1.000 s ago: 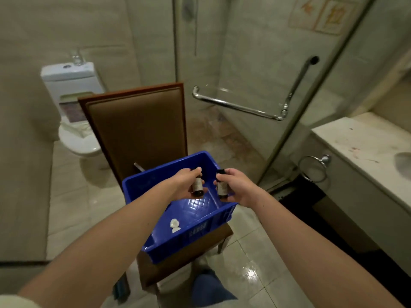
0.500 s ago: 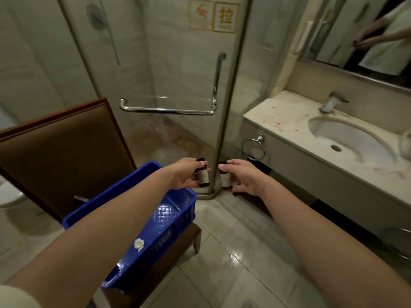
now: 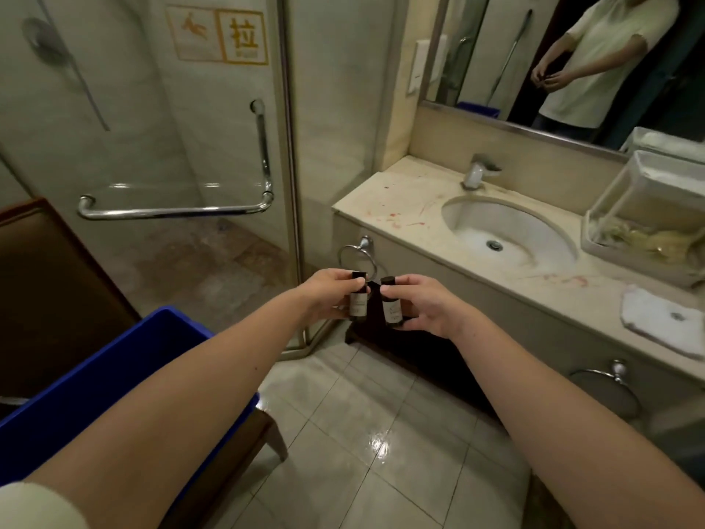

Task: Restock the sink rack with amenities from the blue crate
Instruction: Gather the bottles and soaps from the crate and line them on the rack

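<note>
My left hand point(image 3: 324, 294) grips a small dark bottle point(image 3: 358, 299) with a pale label and black cap. My right hand point(image 3: 427, 303) grips a second, matching bottle point(image 3: 391, 305). Both bottles are upright, side by side in the air in front of the vanity, left of the sink point(image 3: 507, 231). The blue crate point(image 3: 114, 372) stands on a chair at the lower left, behind my left forearm. A clear rack point(image 3: 644, 219) holding pale packets stands on the counter at the right, beyond the sink.
A glass shower door point(image 3: 183, 147) with a chrome bar is at the left. The marble counter point(image 3: 385, 200) carries a tap point(image 3: 477, 173) and a folded white cloth point(image 3: 663, 322). Towel rings point(image 3: 358, 257) hang on the vanity front. The floor tiles look wet. A mirror hangs above.
My view has swung right, away from the crate and toward the sink. Both hands carried the bottles off the crate; the rack on the counter has come into sight.
</note>
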A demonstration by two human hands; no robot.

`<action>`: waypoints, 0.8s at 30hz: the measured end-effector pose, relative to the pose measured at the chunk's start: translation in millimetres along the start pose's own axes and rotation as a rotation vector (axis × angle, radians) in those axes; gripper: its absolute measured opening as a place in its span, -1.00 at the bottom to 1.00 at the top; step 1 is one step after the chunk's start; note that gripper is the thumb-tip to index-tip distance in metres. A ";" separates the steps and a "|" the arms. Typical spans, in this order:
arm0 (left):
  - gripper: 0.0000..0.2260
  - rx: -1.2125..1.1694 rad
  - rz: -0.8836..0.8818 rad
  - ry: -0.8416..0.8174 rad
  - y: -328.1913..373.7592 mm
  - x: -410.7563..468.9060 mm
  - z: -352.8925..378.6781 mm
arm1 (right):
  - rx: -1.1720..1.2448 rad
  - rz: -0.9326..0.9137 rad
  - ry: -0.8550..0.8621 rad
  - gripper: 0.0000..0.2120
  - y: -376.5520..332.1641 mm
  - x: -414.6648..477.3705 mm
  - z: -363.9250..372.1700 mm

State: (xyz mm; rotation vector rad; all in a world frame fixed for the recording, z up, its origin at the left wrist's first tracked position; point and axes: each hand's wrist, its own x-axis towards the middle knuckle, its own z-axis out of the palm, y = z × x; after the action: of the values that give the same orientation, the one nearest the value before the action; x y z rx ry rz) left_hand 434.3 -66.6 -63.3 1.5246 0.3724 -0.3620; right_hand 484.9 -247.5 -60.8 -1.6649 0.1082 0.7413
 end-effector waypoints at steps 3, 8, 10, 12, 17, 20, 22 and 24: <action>-0.82 -0.044 0.022 -0.076 18.5 18.6 33.5 | 0.020 -0.005 -0.007 -0.71 -9.4 -0.3 -40.5; -0.81 -0.033 0.076 -0.122 50.3 47.8 86.8 | 0.043 -0.034 0.034 -0.63 -24.1 -0.1 -104.3; -0.77 -0.028 0.093 -0.130 59.7 64.7 106.7 | 0.072 -0.050 0.048 -0.68 -29.3 -2.4 -130.4; -0.73 -0.034 0.101 -0.148 68.5 82.0 127.0 | 0.112 -0.065 0.063 -0.72 -33.4 -6.9 -156.4; -0.74 -0.027 0.136 -0.198 96.3 109.0 180.1 | 0.180 -0.084 0.106 -0.67 -44.0 -16.7 -217.8; -0.77 0.006 0.161 -0.257 112.5 123.6 205.8 | 0.216 -0.108 0.159 -0.69 -49.3 -21.4 -249.8; -0.75 0.024 0.170 -0.294 122.9 132.5 220.7 | 0.251 -0.121 0.191 -0.74 -52.1 -25.2 -269.2; -0.77 0.038 0.182 -0.341 134.4 141.0 235.9 | 0.274 -0.129 0.207 -0.77 -55.5 -30.1 -287.6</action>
State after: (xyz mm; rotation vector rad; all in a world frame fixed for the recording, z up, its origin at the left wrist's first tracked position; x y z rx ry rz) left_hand 623.1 -299.9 -4.2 1.4877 -0.0410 -0.4775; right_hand 603.6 -506.0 15.4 -1.4670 0.2358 0.4343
